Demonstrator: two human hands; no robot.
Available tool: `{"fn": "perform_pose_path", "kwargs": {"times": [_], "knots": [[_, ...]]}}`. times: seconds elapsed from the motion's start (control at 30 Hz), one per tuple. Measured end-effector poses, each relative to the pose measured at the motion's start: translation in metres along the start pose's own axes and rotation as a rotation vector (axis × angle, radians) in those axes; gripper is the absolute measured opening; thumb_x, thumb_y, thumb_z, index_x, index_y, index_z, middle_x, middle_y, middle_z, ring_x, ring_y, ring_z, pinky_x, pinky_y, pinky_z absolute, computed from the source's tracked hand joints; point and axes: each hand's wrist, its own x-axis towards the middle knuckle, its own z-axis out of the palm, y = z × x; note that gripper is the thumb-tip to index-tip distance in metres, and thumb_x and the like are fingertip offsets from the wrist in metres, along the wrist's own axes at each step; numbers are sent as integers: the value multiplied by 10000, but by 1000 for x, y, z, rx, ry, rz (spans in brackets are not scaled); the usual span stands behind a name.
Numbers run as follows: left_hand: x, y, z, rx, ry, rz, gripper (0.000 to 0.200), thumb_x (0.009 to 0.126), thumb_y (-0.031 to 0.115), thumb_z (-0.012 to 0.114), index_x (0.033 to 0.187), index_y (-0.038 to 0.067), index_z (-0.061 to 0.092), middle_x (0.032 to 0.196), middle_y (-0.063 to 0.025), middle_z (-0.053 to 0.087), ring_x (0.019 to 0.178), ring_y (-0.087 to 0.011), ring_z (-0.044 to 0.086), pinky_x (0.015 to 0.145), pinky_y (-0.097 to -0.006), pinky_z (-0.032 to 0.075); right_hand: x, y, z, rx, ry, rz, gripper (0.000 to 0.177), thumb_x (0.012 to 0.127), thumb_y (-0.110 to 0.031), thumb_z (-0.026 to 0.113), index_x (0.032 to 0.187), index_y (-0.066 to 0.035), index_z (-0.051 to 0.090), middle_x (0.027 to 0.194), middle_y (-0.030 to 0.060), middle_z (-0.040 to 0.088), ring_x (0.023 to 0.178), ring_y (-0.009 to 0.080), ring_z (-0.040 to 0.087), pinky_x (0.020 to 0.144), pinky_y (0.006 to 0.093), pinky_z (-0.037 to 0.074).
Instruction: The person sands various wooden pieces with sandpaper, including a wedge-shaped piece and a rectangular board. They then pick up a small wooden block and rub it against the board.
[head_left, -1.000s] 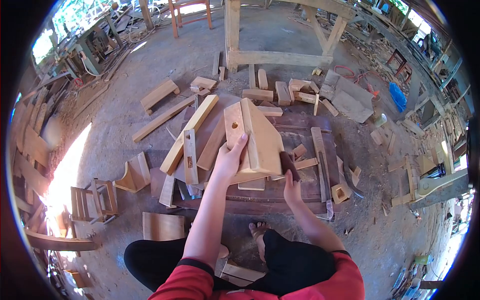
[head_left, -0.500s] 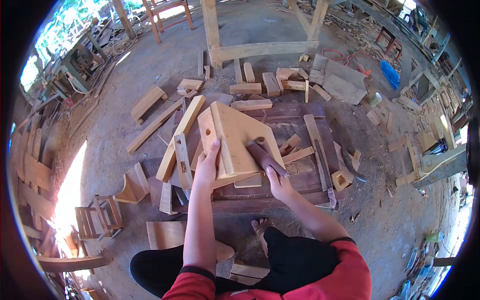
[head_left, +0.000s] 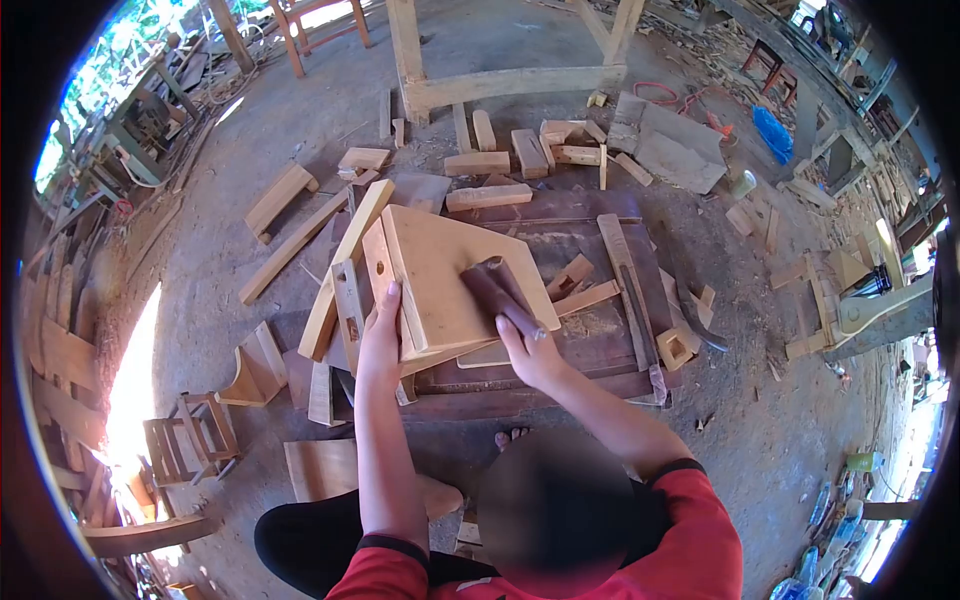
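Observation:
A light wooden box-like piece (head_left: 440, 275) with a slanted edge is held up over the low dark wooden platform (head_left: 480, 402). My left hand (head_left: 381, 335) grips its left side, just below a round hole. Wrapped round a dark brown rolled strip (head_left: 495, 290), my right hand (head_left: 528, 350) presses it against the broad face of the wooden piece. A slotted wooden bar (head_left: 348, 305) and a long pale bar (head_left: 365, 225) lie left of the piece.
Loose wood blocks (head_left: 476, 163) lie behind the platform. A wooden frame (head_left: 515, 85) stands at the back. At the left are a small slatted wooden piece (head_left: 190, 440) and a curved bracket (head_left: 250, 372); a square block with a hole (head_left: 676, 347) is at the right.
My right hand and the brown strip have moved left across the face of the wooden piece. The whole view has shifted slightly, and a dark blurred round shape now covers part of the lap.

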Motion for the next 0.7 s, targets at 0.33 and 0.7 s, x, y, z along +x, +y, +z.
{"fn": "perform_pose_path", "kwargs": {"times": [0.33,0.7], "knots": [[-6,-2,1,120,21,6,618,830,414,513,1200,-68,397,1095,-129,530,972,-161,521,847,-265,392,7,86,-19,-92,226,38,369,881,-95,334,1242,-64,406,1281,181,387,1229,297,303,980,329,255],[-17,12,20,209,-5,28,553,819,374,547,1125,-77,453,969,-119,581,850,-147,560,767,-252,423,-15,26,5,72,62,-262,322,852,-101,434,1139,44,447,1069,225,527,1037,315,508,884,353,379]]}}
